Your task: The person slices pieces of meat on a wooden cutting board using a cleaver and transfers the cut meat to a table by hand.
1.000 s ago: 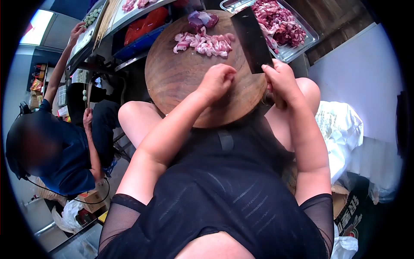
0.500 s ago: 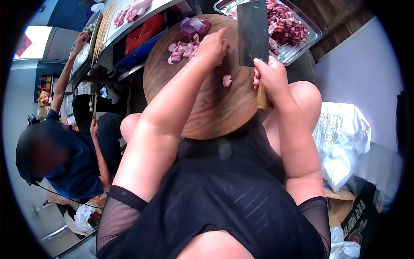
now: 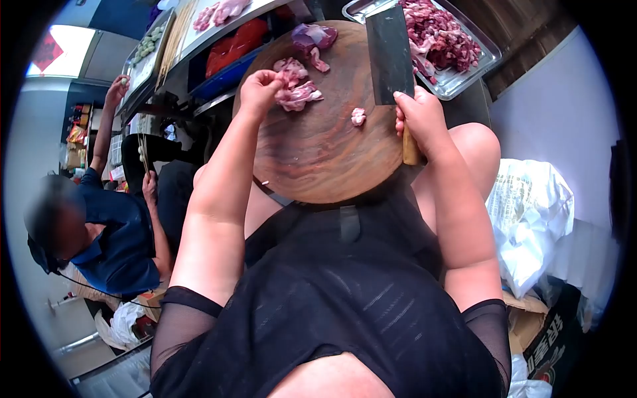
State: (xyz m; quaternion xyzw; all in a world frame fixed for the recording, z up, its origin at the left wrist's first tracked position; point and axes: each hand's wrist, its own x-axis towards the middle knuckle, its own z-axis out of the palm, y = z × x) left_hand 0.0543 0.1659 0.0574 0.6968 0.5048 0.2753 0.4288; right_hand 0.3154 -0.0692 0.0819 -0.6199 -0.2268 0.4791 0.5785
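Note:
My right hand (image 3: 423,119) is wrapped round the wooden handle of a cleaver (image 3: 391,60), its broad dark blade upright at the right edge of the round wooden chopping board (image 3: 325,159). My left hand (image 3: 260,93) is at the board's left side, fingertips pinched on a piece of pale pink meat (image 3: 290,73). More trimmed meat (image 3: 300,98) lies just under those fingers. Farther back on the board sits a darker, purplish chunk of meat (image 3: 315,36). One small whitish scrap (image 3: 358,117) lies alone near the cleaver.
A metal tray (image 3: 488,63) heaped with chopped red meat (image 3: 441,36) stands behind the cleaver. At the left, a co-worker (image 3: 116,232) holds skewers beside a tray of green pieces (image 3: 147,43). Raw meat (image 3: 222,12) lies on the table. A white plastic bag (image 3: 527,219) is at right.
My left hand has moved left across the board, from beside the dark chunk to the pale meat. The cleaver stays upright in my right hand. The co-worker's raised hand has come down slightly.

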